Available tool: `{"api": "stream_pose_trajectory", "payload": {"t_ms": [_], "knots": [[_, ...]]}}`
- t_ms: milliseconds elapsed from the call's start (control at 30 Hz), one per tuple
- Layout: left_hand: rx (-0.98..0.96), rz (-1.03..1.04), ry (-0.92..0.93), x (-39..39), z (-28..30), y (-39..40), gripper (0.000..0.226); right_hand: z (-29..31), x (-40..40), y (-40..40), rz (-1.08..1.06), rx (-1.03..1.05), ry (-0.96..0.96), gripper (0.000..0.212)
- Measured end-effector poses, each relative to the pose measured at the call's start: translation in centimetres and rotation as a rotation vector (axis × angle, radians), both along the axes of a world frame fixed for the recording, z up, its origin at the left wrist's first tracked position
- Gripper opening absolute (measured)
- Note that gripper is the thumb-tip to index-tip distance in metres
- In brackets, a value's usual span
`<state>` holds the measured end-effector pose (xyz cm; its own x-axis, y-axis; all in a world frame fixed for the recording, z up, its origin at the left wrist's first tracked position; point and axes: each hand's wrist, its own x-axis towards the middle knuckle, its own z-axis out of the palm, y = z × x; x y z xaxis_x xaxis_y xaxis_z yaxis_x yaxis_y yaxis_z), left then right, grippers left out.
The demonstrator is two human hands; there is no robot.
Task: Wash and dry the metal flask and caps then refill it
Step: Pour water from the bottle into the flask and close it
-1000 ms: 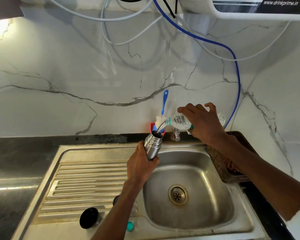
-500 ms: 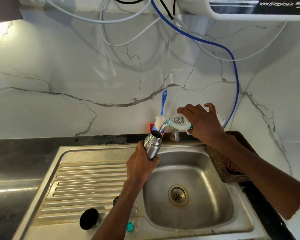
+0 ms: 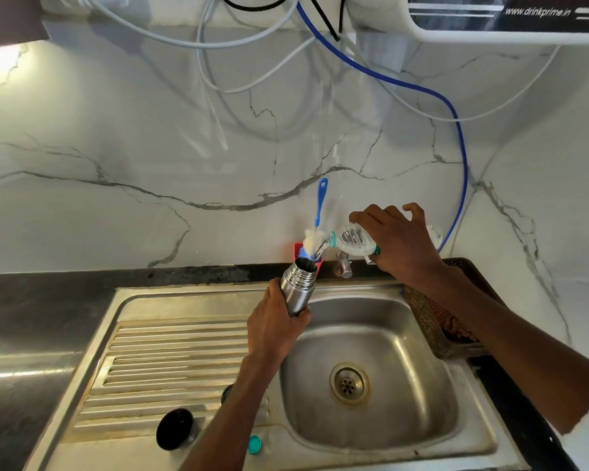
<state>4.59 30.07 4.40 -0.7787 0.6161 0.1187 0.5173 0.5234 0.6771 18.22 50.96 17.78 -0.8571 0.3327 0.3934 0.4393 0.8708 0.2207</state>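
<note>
My left hand grips the lower body of the open metal flask, held upright and slightly tilted over the left rim of the sink basin. My right hand holds a clear plastic bottle tipped on its side, and a stream of water runs from its mouth into the flask's neck. A black flask cap sits on the drainboard. Another dark cap is mostly hidden behind my left forearm. A small teal bottle cap lies on the sink's front edge.
A blue-handled bottle brush stands in a red holder against the marble wall. A tap sits behind the basin. A brown basket stands to the right of the sink. Hoses hang from a water purifier above.
Both hands hold almost the same pose. Water keeps pouring from the plastic bottle into the flask.
</note>
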Motion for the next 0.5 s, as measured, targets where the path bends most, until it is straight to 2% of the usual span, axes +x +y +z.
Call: {"api": "stream_pose_trajectory", "payload": {"t_ms": [500], "knots": [[-0.004,-0.001,0.007,0.07,-0.26,0.12,0.072,0.29,-0.23,-0.07,-0.009,-0.011,-0.080,0.099]]}}
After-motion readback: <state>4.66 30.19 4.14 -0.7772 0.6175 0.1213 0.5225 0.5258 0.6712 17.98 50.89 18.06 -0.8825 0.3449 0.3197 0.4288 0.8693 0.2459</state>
